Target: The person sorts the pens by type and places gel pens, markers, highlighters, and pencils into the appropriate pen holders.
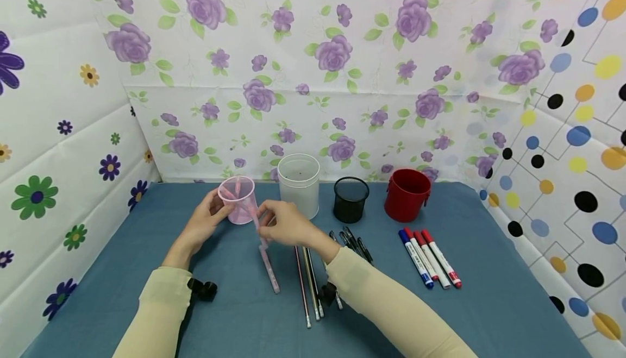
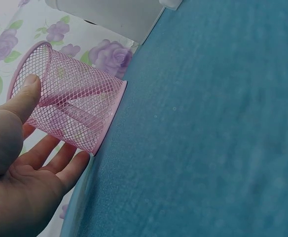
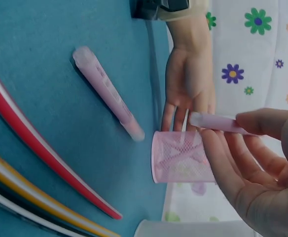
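Note:
My left hand (image 1: 202,223) holds the pink mesh pen cup (image 2: 80,98) from its left side, thumb near the rim and fingers along the wall. The cup stands upright on the table, and pink pens show through its mesh. Just right of the cup, my right hand (image 1: 288,224) pinches a pink highlighter (image 3: 219,123) between thumb and fingers, outside the cup. A similar pink highlighter (image 1: 269,272) lies on the cloth below that hand.
A white bin (image 1: 299,195), a black mesh cup (image 1: 350,206) and a red cup (image 1: 405,200) stand rightward along the back. Several pencils (image 1: 303,287), black pens (image 1: 356,244) and red and blue markers (image 1: 430,260) lie on the blue cloth (image 1: 235,320).

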`<state>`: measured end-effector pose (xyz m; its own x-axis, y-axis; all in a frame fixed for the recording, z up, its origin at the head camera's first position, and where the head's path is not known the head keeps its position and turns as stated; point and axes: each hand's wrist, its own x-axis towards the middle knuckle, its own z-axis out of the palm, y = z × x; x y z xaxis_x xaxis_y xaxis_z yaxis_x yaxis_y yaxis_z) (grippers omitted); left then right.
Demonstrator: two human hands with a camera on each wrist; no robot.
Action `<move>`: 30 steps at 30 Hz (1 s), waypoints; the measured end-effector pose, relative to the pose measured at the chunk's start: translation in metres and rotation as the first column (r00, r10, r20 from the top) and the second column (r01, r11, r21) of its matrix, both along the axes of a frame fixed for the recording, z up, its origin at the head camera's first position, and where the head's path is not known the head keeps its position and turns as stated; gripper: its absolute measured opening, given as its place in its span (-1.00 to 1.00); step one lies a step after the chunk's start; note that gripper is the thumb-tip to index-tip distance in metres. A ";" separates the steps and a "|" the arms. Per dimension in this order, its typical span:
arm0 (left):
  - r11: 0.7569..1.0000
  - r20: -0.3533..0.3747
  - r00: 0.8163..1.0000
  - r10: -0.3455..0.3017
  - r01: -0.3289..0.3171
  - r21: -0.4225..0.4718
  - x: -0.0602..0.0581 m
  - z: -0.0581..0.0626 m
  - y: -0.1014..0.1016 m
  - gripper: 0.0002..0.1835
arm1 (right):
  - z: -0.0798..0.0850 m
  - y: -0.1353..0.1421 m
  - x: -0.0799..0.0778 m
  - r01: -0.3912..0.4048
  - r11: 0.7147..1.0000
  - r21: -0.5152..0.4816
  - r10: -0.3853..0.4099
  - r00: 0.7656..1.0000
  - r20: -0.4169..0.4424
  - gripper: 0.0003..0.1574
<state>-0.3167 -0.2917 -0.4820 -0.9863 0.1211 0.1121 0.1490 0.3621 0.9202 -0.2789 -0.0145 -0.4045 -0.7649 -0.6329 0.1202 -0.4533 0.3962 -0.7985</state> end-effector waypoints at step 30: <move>1.000 0.016 1.000 0.001 -0.001 0.025 -0.001 -0.002 0.000 -0.11 | 0.035 -0.021 -0.052 0.230 0.962 -0.145 -0.252 0.955 -0.155 -0.65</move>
<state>-0.3179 -0.2918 -0.4837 -0.9881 0.1177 0.0988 0.1336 0.3392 0.9312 -0.3314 -0.0357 -0.3696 -0.8540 -0.4038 0.3281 -0.4903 0.4135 -0.7672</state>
